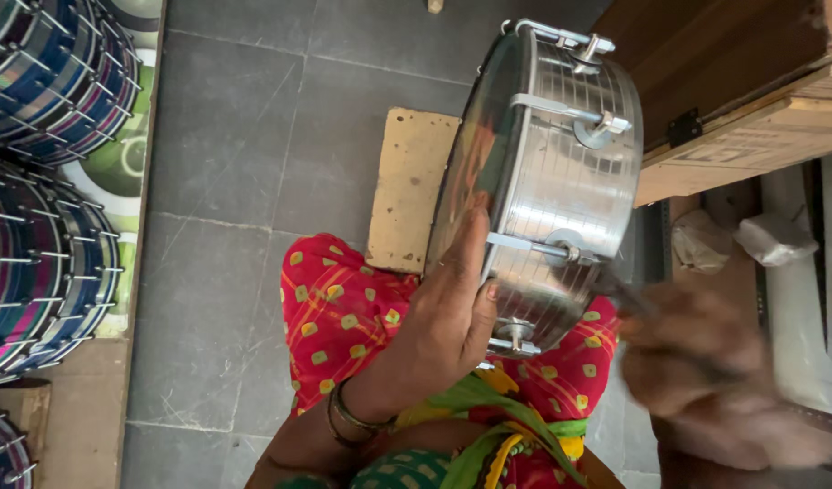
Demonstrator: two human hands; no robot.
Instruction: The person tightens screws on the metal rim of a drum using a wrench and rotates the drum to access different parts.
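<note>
Left hand [443,321] grips shiny metal drum [552,181] on lap, fingers [475,249] pressed flat on rim. Right hand [706,371] blurry beside drum (finger state: cannot tell). Colourful drums [53,181] stacked far left.

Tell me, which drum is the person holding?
The plain shiny silver drum, steadied by the left hand. The other drums, stacked aside, are striped blue and pink.

Grey tiled floor [244,136]; tan flat block [409,186] near its middle, stacked striped drums [49,181] well left of the block.
</note>
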